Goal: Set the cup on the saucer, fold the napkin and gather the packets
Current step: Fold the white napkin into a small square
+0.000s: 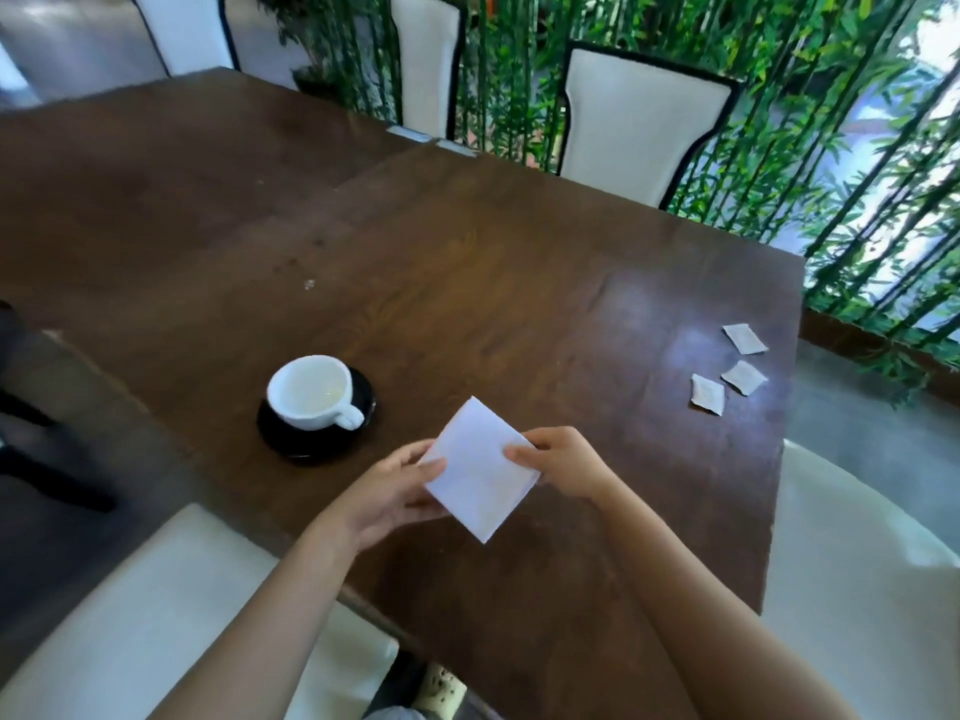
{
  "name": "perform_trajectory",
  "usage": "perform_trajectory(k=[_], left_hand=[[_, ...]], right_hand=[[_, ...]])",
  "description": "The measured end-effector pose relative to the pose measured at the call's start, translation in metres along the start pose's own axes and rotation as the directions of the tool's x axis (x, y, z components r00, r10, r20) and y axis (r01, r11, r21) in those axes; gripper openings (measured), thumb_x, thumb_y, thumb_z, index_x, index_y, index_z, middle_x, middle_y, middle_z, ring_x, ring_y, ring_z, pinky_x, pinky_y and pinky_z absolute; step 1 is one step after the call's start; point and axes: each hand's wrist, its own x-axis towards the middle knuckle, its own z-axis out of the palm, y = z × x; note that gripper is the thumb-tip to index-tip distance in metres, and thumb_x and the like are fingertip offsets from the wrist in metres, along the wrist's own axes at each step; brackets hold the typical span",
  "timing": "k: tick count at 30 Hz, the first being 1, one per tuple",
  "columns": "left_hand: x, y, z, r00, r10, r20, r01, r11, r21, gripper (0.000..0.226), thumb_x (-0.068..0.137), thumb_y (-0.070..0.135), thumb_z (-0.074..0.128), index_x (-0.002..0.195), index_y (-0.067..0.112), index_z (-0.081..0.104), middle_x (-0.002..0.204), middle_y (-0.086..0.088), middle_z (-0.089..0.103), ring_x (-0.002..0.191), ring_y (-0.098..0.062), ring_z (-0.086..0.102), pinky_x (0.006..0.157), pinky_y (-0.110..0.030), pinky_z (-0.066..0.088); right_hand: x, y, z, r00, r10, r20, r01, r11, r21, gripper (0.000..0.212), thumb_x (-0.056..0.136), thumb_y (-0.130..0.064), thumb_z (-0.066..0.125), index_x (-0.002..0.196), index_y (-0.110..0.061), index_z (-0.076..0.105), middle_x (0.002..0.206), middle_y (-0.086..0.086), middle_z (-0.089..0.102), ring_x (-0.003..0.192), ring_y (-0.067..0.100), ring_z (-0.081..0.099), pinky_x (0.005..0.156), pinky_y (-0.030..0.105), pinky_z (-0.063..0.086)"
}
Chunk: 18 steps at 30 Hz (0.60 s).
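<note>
both the left hand [395,485] and the right hand [558,459] pinch the folded napkin [480,467] above the table's [467,283] near edge; a loose pinch could spring the fold open.

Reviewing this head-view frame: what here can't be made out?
- Packets: too small to read any print or tell contents.
- Napkin: underside and number of folds hidden; left hand and right hand cover its side corners.
- Saucer: the cup covers its middle.
- Cup: reflections inside; whether any liquid remains is unclear.
- Near table edge: hidden by the forearms.
</note>
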Motion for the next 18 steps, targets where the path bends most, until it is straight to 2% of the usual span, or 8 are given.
perform_trajectory(k=[3, 5, 7, 9, 11, 13, 18], left_hand=[[-0.014, -0.023, -0.02, 0.999, -0.024, -0.049, 0.008, 0.955, -0.297, 0.052, 0.067, 0.015, 0.079, 0.115, 0.013, 0.061, 0.112, -0.013, 0.069, 0.102, -0.031, 0.067, 0.073, -0.044, 0.057], [-0.021, -0.032, -0.023, 0.984, -0.028, -0.177, -0.039, 0.931, -0.363, 0.034, 0.078, 0.007, 0.069, 0.111, 0.008, 0.061, 0.107, -0.014, 0.071, 0.096, -0.028, 0.069, 0.068, -0.041, 0.059], [-0.024, -0.035, -0.024, 0.944, -0.041, -0.328, -0.078, 0.937, -0.342, 0.022, 0.084, 0.003, 0.062, 0.106, 0.005, 0.061, 0.104, -0.014, 0.071, 0.091, -0.027, 0.069, 0.064, -0.037, 0.058], [-0.024, -0.034, -0.026, 0.898, -0.052, -0.437, -0.091, 0.95, -0.3, 0.021, 0.086, 0.001, 0.059, 0.107, 0.001, 0.061, 0.102, -0.014, 0.069, 0.089, -0.025, 0.067, 0.061, -0.034, 0.057], [-0.022, -0.034, -0.028, 0.867, -0.071, -0.493, -0.088, 0.952, -0.292, 0.026, 0.087, -0.001, 0.058, 0.113, -0.002, 0.058, 0.108, -0.017, 0.066, 0.093, -0.028, 0.065, 0.065, -0.037, 0.056], [-0.017, -0.033, -0.029, 0.852, -0.078, -0.517, -0.078, 0.959, -0.272, 0.027, 0.087, -0.003, 0.058, 0.114, -0.002, 0.057, 0.113, -0.018, 0.064, 0.097, -0.031, 0.064, 0.07, -0.04, 0.056], [-0.003, -0.034, -0.029, 0.774, -0.07, -0.629, -0.015, 0.991, -0.129, 0.031, 0.083, -0.004, 0.061, 0.113, 0.0, 0.053, 0.115, -0.018, 0.062, 0.095, -0.033, 0.065, 0.074, -0.041, 0.058]], right_hand=[[0.012, -0.004, 0.026, 0.996, 0.07, 0.046, -0.077, 0.982, 0.174, 0.01, 0.086, -0.022, 0.063, 0.084, -0.014, 0.069, 0.088, 0.004, 0.068, 0.075, 0.01, 0.066, 0.055, 0.015, 0.053], [0.02, -0.007, 0.042, 0.991, 0.11, 0.083, -0.124, 0.974, 0.189, 0.01, 0.087, -0.02, 0.062, 0.079, -0.018, 0.068, 0.088, 0.004, 0.068, 0.075, 0.009, 0.066, 0.053, 0.015, 0.054], [0.03, -0.009, 0.056, 0.986, 0.128, 0.102, -0.14, 0.984, 0.113, 0.011, 0.087, -0.02, 0.059, 0.082, -0.016, 0.068, 0.09, 0.004, 0.068, 0.075, 0.009, 0.065, 0.056, 0.015, 0.055], [0.042, -0.009, 0.067, 0.99, 0.117, 0.081, -0.114, 0.993, -0.043, 0.015, 0.086, -0.02, 0.058, 0.091, -0.011, 0.069, 0.092, 0.007, 0.067, 0.079, 0.013, 0.062, 0.064, 0.02, 0.053], [0.053, -0.01, 0.076, 0.995, 0.086, 0.053, -0.074, 0.978, -0.196, 0.019, 0.085, -0.021, 0.058, 0.093, -0.008, 0.068, 0.09, 0.009, 0.066, 0.079, 0.014, 0.058, 0.068, 0.026, 0.047], [0.061, -0.011, 0.082, 0.998, 0.051, 0.033, -0.038, 0.95, -0.309, 0.019, 0.084, -0.021, 0.057, 0.095, -0.01, 0.069, 0.087, 0.002, 0.062, 0.08, 0.014, 0.055, 0.069, 0.027, 0.043], [0.071, -0.008, 0.088, 0.997, 0.071, -0.027, -0.076, 0.909, -0.41, 0.021, 0.083, -0.021, 0.058, 0.102, -0.013, 0.064, 0.092, -0.003, 0.056, 0.085, 0.014, 0.051, 0.071, 0.026, 0.041]])
